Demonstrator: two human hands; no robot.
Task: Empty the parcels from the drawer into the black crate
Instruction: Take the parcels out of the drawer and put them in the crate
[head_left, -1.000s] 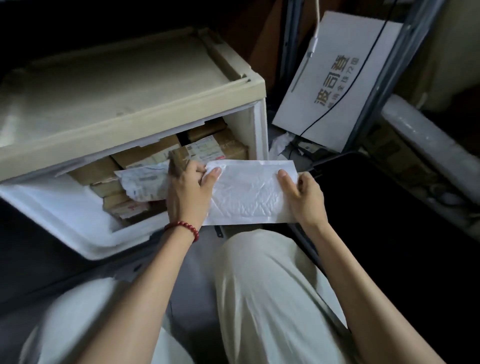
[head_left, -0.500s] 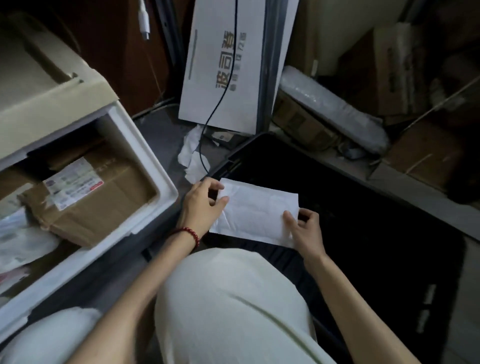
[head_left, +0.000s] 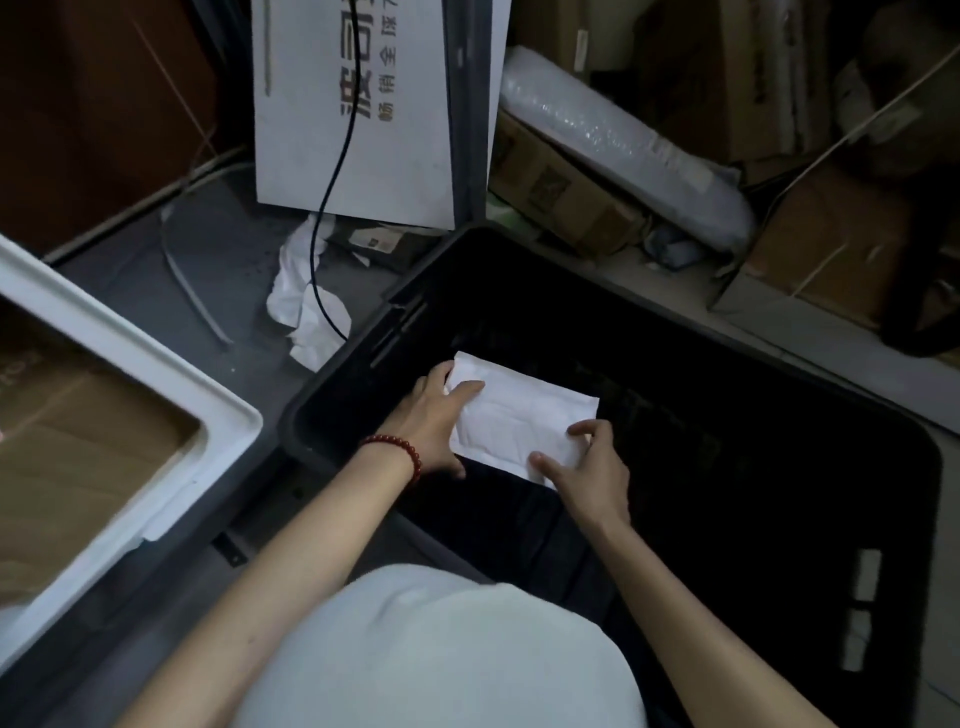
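Inside the black crate (head_left: 332, 384), we are holding a flat white parcel (head_left: 519, 421), our left hand (head_left: 431, 421) gripping one end and our right hand (head_left: 592, 478) pinching the opposite corner, likely keeping it level so it lands flat; the drawer (head_left: 156, 374) beside is holding a brown box (head_left: 78, 441).

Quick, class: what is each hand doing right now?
Left hand: holds the white parcel, left end.
Right hand: pinches its near right corner.

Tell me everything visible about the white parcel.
The white parcel is a flat, rectangular, wrinkled soft mailer, no label showing. It is held inside the black crate, near its left wall; whether it touches the bottom is unclear. The left hand grips its left end, the right hand pinches its near corner.
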